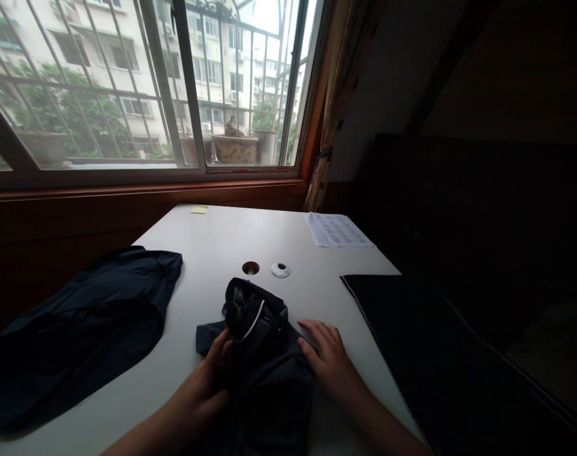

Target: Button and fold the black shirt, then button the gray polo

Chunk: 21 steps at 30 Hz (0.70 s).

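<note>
A bunched dark garment (264, 367) lies on the white table in front of me, with a gathered upper end and a strip of white piping. At its left edge, my left hand (209, 380) is closed on the cloth, the thumb nearer to me and some fingers hidden by the fabric. My right hand (329, 354) lies against the garment's right side with its fingers stretched out, touching the edge. Poor light hides most of the folds, so the exact kind of garment cannot be told.
Dark blue cloth (93, 323) covers the table's left side. A black cloth with a pale edge (387, 316) hangs over the right side. Printed sheets (340, 230), a yellow note (199, 209), a round hole (251, 268) and its white cover (280, 270) are farther back, before a window.
</note>
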Available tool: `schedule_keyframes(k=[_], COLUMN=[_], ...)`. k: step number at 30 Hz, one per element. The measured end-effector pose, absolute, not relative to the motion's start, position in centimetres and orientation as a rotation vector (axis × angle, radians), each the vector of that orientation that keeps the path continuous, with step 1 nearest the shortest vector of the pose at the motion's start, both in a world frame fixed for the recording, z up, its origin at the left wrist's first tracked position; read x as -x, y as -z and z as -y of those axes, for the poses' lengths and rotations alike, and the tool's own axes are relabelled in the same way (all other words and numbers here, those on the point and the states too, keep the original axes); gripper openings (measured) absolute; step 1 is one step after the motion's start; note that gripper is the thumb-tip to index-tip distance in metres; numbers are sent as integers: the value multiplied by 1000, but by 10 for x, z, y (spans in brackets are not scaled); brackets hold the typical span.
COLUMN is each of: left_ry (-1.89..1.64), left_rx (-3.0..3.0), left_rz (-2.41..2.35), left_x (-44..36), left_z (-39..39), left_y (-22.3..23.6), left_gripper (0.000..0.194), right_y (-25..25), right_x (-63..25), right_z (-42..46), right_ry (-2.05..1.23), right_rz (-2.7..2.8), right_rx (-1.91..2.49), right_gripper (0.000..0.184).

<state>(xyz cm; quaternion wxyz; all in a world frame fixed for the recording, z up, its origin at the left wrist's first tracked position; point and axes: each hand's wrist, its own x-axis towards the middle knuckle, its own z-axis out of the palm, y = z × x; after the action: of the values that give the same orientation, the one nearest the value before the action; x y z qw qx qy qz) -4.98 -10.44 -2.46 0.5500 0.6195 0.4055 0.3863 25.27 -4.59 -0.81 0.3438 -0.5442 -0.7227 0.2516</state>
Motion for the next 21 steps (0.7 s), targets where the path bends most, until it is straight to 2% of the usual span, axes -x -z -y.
schedule_keyframes(k=[4,10,15,21], left_ry=[-921,-927,-900,-942], left_rx=[-1507,-1521,-1579,-1540], left_rz=[-862,-754,-894,-1065], left_x=[49,52,57,60], left_z=[106,108,106,102], left_y=[23,19,12,18], left_gripper=[91,88,90,86], right_y=[-2,-9,-9,-24], right_x=[-244,-236,-232,-226], right_z=[55,60,66,79], right_ry=[-649,-817,-955,-1179], right_rz=[2082,2208,2240,2345], right_rx=[1439,1226,1057,638], right_gripper=[31,5,10,23])
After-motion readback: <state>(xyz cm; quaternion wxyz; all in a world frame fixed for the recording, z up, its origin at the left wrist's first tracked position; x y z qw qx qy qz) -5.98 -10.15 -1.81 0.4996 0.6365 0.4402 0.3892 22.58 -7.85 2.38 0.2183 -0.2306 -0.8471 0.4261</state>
